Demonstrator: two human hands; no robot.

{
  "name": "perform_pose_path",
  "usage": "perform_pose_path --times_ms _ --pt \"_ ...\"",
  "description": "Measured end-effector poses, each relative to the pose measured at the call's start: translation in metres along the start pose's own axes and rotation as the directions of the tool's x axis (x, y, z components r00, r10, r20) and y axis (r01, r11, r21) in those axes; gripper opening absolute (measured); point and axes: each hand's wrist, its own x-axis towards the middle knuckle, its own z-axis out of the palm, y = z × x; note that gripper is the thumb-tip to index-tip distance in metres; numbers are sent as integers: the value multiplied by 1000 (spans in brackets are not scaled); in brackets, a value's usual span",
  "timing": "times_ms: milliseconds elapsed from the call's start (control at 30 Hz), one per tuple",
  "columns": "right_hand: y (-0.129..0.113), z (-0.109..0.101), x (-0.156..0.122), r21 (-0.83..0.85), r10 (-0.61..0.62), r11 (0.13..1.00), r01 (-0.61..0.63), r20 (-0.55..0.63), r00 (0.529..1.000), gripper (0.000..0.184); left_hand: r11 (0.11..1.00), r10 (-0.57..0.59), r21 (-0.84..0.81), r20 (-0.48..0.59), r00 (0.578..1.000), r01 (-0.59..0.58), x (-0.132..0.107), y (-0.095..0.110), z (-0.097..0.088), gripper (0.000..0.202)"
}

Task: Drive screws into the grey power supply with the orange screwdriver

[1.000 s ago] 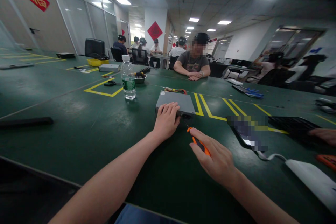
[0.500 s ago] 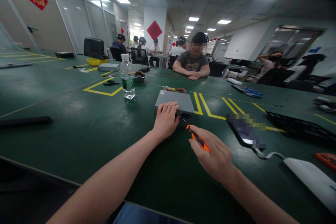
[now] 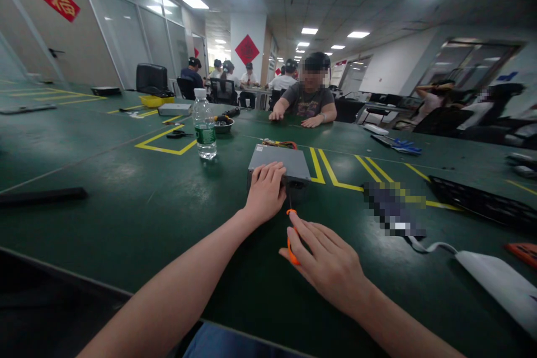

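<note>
A grey computer power supply [image 3: 285, 159] lies on the green table, with coloured wires [image 3: 279, 144] coming out at its far side. My left hand [image 3: 265, 190] grips its near left part, fingers over the top and thumb at the front. In my right hand [image 3: 327, 260] is an orange screwdriver [image 3: 292, 251], its handle partly hidden by the fingers. The screwdriver's thin shaft points away from me at the near face of the power supply. Whether the tip touches a screw I cannot tell.
A water bottle [image 3: 204, 128] stands left of the power supply, near a metal bowl [image 3: 224, 126]. To the right lie a phone [image 3: 392, 210], a white device [image 3: 499, 285] and a black tray-like object [image 3: 482, 201]. Across the table sits a person [image 3: 310, 103].
My right hand has moved left, and the screwdriver now points straight at the power supply's near face. My left hand stays put. The person opposite has parted their hands.
</note>
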Motion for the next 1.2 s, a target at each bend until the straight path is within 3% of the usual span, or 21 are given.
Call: perform_pose_path --times_ms 133,233,300,433,533,667,933,1200 --pt "9 6 1 9 -36 999 37 -50 998 5 1000 3 -4 12 1000 -3 0 0 0 37" --pt "12 7 1 87 -108 990 112 -42 993 13 1000 5 -7 17 1000 -4 0 0 -1 37" --pt "11 6 1 159 -78 984 83 -36 996 7 1000 7 -8 21 1000 -6 0 0 -2 36" --pt "7 -2 0 304 -11 953 -10 69 998 26 1000 11 -10 30 999 -10 1 0 -3 37" --pt "6 -4 0 307 -43 952 8 105 993 33 1000 7 -12 24 1000 -7 0 1 -4 37" --pt "7 -1 3 309 -59 950 45 36 998 26 1000 10 -8 19 1000 -10 0 1 -4 36" --pt "9 7 1 401 46 916 -3 -98 994 24 1000 14 -1 24 1000 -14 0 0 -3 37" --pt "8 -1 2 420 -30 907 12 38 999 32 1000 16 -3 20 1000 -16 0 0 -2 37"
